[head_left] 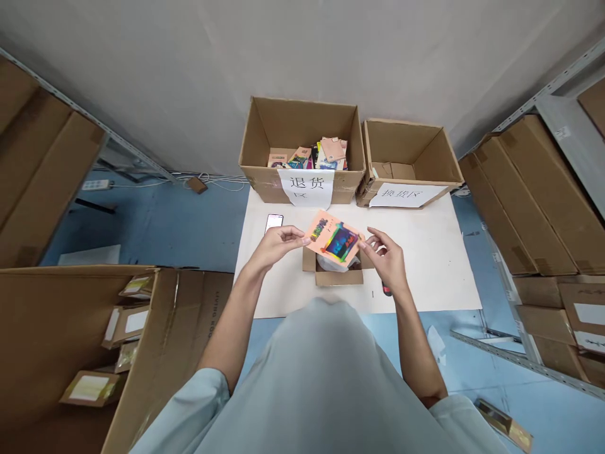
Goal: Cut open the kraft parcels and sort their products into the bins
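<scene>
A flat peach-coloured packet with a dark, rainbow-edged picture is held up tilted between my two hands. My left hand pinches its left corner, and the fingers of my right hand grip its right edge. Directly below it, a small open carton stands on the white table with its flaps spread and pale wrapping inside. The packet hides part of that carton. A phone with a lit screen lies beside my left hand. Under my right wrist, a red and black object is partly covered.
At the table's back stand a large labelled box holding several colourful packets and a second labelled box. A big carton with small parcels is at lower left. Shelves with boxes flank the right side.
</scene>
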Motion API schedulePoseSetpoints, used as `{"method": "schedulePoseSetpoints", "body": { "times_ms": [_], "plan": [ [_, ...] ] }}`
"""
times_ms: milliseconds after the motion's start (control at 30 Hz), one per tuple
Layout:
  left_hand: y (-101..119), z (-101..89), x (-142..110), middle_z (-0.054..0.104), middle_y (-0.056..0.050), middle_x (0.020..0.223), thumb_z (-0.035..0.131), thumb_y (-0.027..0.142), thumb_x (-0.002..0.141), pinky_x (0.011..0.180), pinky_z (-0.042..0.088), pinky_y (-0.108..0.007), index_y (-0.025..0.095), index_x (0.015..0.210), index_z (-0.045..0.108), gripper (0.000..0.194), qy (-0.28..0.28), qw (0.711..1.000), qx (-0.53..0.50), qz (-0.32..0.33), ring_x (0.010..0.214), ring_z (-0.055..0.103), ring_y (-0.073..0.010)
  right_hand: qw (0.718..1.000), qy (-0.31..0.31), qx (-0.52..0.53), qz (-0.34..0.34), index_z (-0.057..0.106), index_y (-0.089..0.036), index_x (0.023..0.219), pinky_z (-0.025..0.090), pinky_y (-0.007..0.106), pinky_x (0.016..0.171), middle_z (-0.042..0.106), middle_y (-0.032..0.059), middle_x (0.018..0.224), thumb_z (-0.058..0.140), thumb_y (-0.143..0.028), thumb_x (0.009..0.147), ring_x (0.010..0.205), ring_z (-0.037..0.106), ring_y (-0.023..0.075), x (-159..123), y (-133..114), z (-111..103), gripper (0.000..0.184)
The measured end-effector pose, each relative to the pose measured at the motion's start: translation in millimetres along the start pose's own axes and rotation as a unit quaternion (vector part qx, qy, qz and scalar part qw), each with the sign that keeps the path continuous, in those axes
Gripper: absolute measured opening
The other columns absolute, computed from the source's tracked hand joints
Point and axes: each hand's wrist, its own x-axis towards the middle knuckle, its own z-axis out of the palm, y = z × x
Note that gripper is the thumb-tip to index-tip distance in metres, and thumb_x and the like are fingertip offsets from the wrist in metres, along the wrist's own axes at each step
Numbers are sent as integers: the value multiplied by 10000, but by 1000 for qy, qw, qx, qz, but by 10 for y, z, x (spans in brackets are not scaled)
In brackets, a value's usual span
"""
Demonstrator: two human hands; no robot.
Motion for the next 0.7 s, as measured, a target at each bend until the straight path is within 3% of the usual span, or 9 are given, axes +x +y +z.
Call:
{"method": "schedulePoseSetpoints", "body": {
  "times_ms": [100,200,267,333,433,533,700],
  "plan": [
    [207,-115,94,825,-99,830,1081,661,569,779,639,-383,235,758,860,516,-47,998,48,15,824,769,-270,999,-45,10,7,897,-237,1130,522,323,697,788,42,925,819,-619,947,800,640,199,-27,57,-38,432],
    [385,-138,151,804,-88,773,1096,587,557,729,636,-381,239,748,863,460,-54,996,63,22,795,759,-278,997,-79,2,10,898,-251,1030,541,338,717,823,60,973,766,-625,988,827,672,218,-67,121,-23,398],
    [460,-108,173,801,-92,760,1094,548,569,728,637,-382,231,756,867,433,-55,996,65,21,814,766,-291,997,-67,-24,6,884,-252,1056,559,356,730,825,65,967,737,-619,1012,826,689,232,-98,150,18,398],
    [484,-52,197,803,-98,761,1082,527,593,740,637,-382,220,762,872,409,-48,996,67,17,840,775,-301,996,-12,-88,-32,868,-264,1106,587,402,785,816,83,991,686,-583,1060,886,710,266,-144,159,90,369],
    [427,62,257,812,-104,782,1065,532,611,771,641,-389,206,755,869,407,-16,998,54,5,863,782,-302,971,68,-191,-129,853,-318,1190,608,490,901,807,128,1145,662,-509,1109,1060,719,330,-248,154,263,283],
    [302,186,324,835,-120,841,1076,574,568,817,654,-411,194,745,858,472,19,1000,14,-18,868,783,-292,946,57,-247,-200,849,-345,1245,609,518,898,808,145,1216,745,-498,1083,1061,718,355,-335,200,467,247],
    [97,367,313,844,-120,867,1106,621,479,874,678,-439,188,740,830,576,40,998,-33,-41,879,796,-297,942,52,-276,-185,870,-333,1185,589,517,850,829,141,1122,647,-353,1114,954,721,338,-298,391,622,234]
  ]
}}
